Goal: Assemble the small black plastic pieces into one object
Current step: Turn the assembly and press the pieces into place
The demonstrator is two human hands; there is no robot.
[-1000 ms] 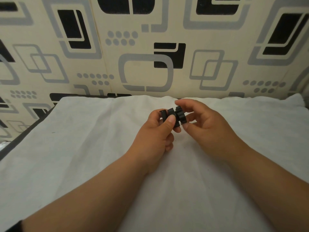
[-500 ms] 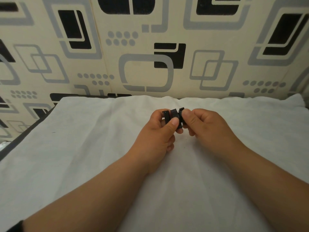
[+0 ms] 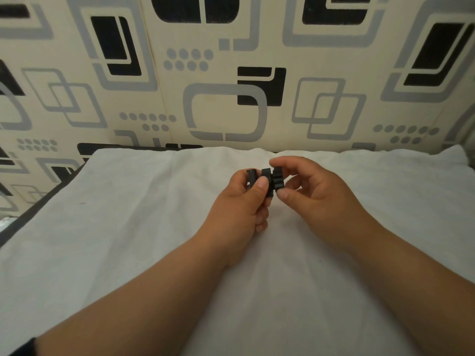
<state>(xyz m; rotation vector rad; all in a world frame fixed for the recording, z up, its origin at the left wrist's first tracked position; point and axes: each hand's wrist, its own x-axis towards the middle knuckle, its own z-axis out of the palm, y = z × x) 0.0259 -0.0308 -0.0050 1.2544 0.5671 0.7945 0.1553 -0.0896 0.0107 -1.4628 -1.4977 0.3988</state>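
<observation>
Left hand (image 3: 237, 204) clamped on the black plastic assembly (image 3: 259, 179), thumb pressed across its front, raised above the white cloth (image 3: 128, 227). Right hand (image 3: 312, 195) just beside it, thumb below and forefinger above pinching a ribbed black piece (image 3: 278, 179) hard against the assembly's right end. Patterned wall (image 3: 231, 73) straight beyond both hands.

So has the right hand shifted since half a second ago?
Yes. The right hand has opened, its forefinger lifting toward the patterned wall.
</observation>
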